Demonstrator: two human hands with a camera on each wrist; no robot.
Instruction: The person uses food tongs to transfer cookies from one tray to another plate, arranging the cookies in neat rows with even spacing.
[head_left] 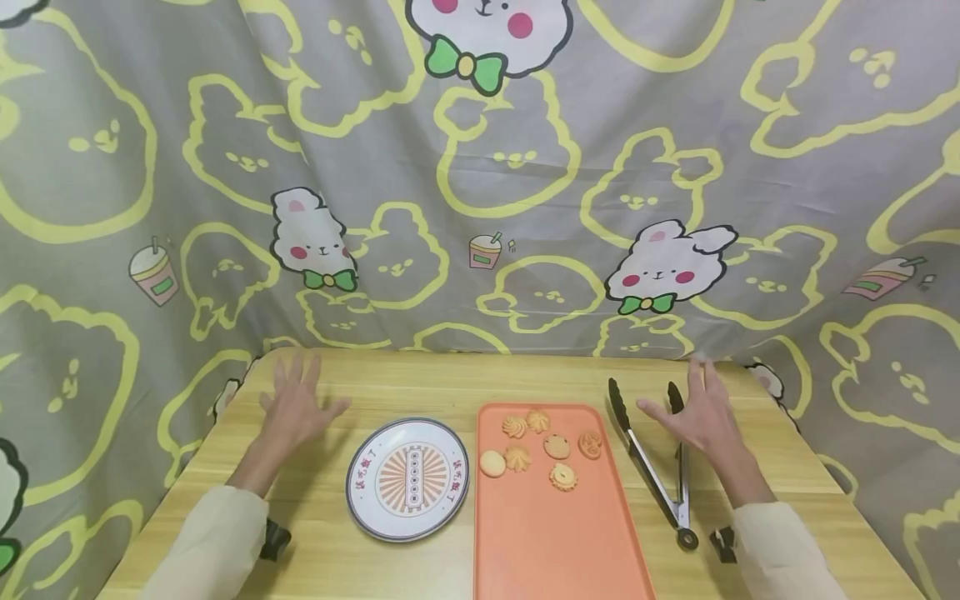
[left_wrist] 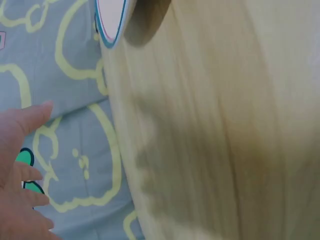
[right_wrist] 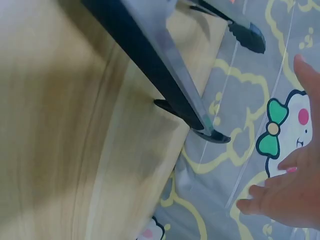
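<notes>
My left hand [head_left: 294,412] hovers over the left of the table with fingers spread, holding nothing. To its right lies a round white plate [head_left: 375,500] with a blue rim, a sunburst print and red characters; nothing lies on it. An orange tray [head_left: 558,542] sits beside the plate, with several cookies [head_left: 517,457] of different shapes near its far end. Right of the tray, metal tongs [head_left: 651,472] with black tips rest with their arms apart. My right hand [head_left: 705,421] is spread above their right arm and grips nothing; in the right wrist view, the tongs [right_wrist: 167,70] appear separate from the fingers.
The wooden table [head_left: 420,379] reaches back to a grey curtain [head_left: 525,217] printed with yellow outlines and white rabbit faces. The curtain also hangs along both sides. Dark straps [head_left: 275,540] show by both wrists, below the pale sleeves [head_left: 213,537].
</notes>
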